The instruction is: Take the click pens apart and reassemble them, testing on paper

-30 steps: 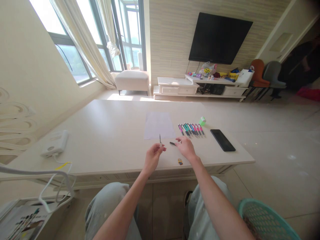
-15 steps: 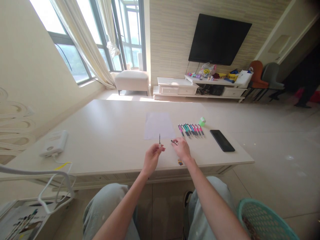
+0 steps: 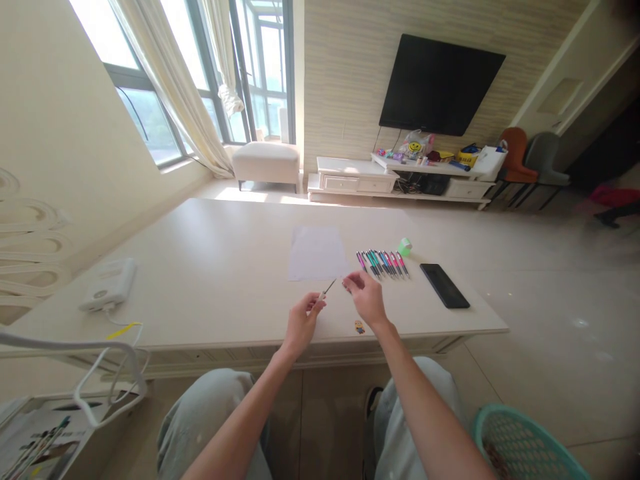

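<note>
My left hand [image 3: 301, 323] pinches a pen part with a short pale body, from which a thin dark rod like a pen refill [image 3: 329, 287] points up and to the right. Close by on the right, my right hand [image 3: 369, 298] is closed at the fingertips around a small dark piece [image 3: 346, 285], mostly hidden by the fingers. The two held pieces are apart. A sheet of white paper [image 3: 317, 250] lies just beyond both hands. Past my right hand, several coloured pens [image 3: 384, 264] lie side by side in a row. A small cartoon figure [image 3: 359, 327] lies near the table's front edge.
On the white table [image 3: 210, 267] are a black phone [image 3: 445, 285] and a small green container [image 3: 405, 247] at right, and a white device with a cable [image 3: 113, 285] at left. A green basket [image 3: 525, 440] stands on the floor, lower right.
The thin rod in my left hand has tipped from upright to slanting right, toward my right hand. The dark piece in my right hand is now more covered by the fingers.
</note>
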Demonstrator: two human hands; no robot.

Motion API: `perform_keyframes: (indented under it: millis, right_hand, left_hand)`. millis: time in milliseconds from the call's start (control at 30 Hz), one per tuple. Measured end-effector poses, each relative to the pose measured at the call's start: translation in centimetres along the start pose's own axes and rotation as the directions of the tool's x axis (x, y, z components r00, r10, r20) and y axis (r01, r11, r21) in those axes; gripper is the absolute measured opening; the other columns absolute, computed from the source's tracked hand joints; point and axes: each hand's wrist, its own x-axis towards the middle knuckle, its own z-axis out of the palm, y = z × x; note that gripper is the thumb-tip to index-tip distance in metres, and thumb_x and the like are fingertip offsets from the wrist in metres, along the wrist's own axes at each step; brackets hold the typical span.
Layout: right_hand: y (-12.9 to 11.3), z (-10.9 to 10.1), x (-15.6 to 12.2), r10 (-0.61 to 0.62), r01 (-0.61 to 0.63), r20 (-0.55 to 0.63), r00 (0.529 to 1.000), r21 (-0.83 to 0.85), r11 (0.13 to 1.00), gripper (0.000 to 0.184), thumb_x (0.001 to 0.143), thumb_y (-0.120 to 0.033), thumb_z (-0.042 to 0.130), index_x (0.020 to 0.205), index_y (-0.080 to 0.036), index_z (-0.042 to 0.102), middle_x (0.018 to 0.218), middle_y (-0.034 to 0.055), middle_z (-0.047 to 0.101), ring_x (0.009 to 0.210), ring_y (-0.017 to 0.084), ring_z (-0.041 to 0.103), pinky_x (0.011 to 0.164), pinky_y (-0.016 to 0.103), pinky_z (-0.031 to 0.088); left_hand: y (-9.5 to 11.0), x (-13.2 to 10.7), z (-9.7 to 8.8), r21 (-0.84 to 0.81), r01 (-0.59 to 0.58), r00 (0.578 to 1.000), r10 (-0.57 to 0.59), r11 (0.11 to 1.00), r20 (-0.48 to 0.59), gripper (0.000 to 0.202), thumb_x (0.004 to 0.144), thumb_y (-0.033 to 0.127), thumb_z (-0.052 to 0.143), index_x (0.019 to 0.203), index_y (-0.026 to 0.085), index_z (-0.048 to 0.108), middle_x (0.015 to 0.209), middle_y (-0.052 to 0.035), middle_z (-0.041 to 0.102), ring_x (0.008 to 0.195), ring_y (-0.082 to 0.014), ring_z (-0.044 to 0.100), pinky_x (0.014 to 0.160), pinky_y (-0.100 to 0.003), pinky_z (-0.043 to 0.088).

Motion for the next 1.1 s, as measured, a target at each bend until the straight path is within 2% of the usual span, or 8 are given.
perform_keyframes:
  millis: [167, 400, 567, 867, 1100]
  right_hand:
    - [-1.9, -1.8, -1.2, -0.108, 0.111, -0.133, 0.985, 0.010, 0.994, 0.016, 0.083, -0.033, 0.056, 0.084, -0.018, 0.062, 0.075, 0.0034, 0.065, 0.068, 0.016, 0.060, 0.066, 0.028, 0.048]
    - [-2.5, -2.3, -1.4, -0.308, 0.294, -0.147, 0.940, -0.111, 0.949, 0.012, 0.086, -0.024, 0.053, 0.085, -0.021, 0.064, 0.083, 0.0031, 0.066, 0.078, 0.016, 0.060, 0.074, 0.029, 0.048]
    - [-2.7, -2.2, -1.4, -0.322, 0.308, -0.161, 0.933, -0.102, 0.946, 0.011, 0.086, -0.024, 0.053, 0.086, -0.021, 0.064, 0.084, 0.0031, 0.066, 0.079, 0.016, 0.060, 0.073, 0.029, 0.049]
    - [-2.5, -1.8, -1.5, -0.330, 0.322, -0.105, 0.938, -0.088, 0.943, 0.012, 0.086, -0.024, 0.052, 0.085, -0.021, 0.064, 0.081, 0.0035, 0.065, 0.077, 0.016, 0.060, 0.073, 0.030, 0.049]
    - [-2.2, -1.2, -1.7, -0.299, 0.300, 0.025, 0.954, -0.047, 0.953, 0.012, 0.085, -0.025, 0.053, 0.087, -0.021, 0.064, 0.082, 0.0041, 0.066, 0.074, 0.016, 0.061, 0.071, 0.031, 0.050]
  left_hand:
    - [-0.1, -0.1, 0.2, 0.099, -0.001, 1.000, 0.000, 0.995, 0.004, 0.023, 0.084, 0.038, 0.050, 0.092, 0.021, 0.063, 0.082, -0.0024, 0.069, 0.080, -0.0175, 0.062, 0.078, -0.029, 0.045]
    - [-0.4, -0.2, 0.3, 0.211, -0.016, 1.000, 0.013, 0.977, 0.015, 0.023, 0.086, 0.037, 0.047, 0.094, 0.022, 0.062, 0.081, -0.0006, 0.067, 0.077, -0.0163, 0.060, 0.075, -0.027, 0.043]
    - [-0.4, -0.3, 0.4, 0.231, -0.032, 0.999, 0.025, 0.972, 0.032, 0.022, 0.085, 0.035, 0.048, 0.095, 0.021, 0.062, 0.083, -0.0014, 0.068, 0.077, -0.0166, 0.060, 0.076, -0.028, 0.043]
    - [-0.1, -0.3, 0.4, 0.236, -0.040, 0.999, 0.034, 0.971, 0.028, 0.020, 0.084, 0.033, 0.049, 0.094, 0.022, 0.063, 0.083, -0.0014, 0.068, 0.076, -0.0166, 0.060, 0.075, -0.027, 0.043]
    - [-0.2, -0.3, 0.5, 0.247, -0.041, 0.999, 0.031, 0.968, 0.041, 0.020, 0.083, 0.033, 0.050, 0.093, 0.022, 0.064, 0.080, -0.0010, 0.067, 0.074, -0.0163, 0.059, 0.072, -0.026, 0.042]
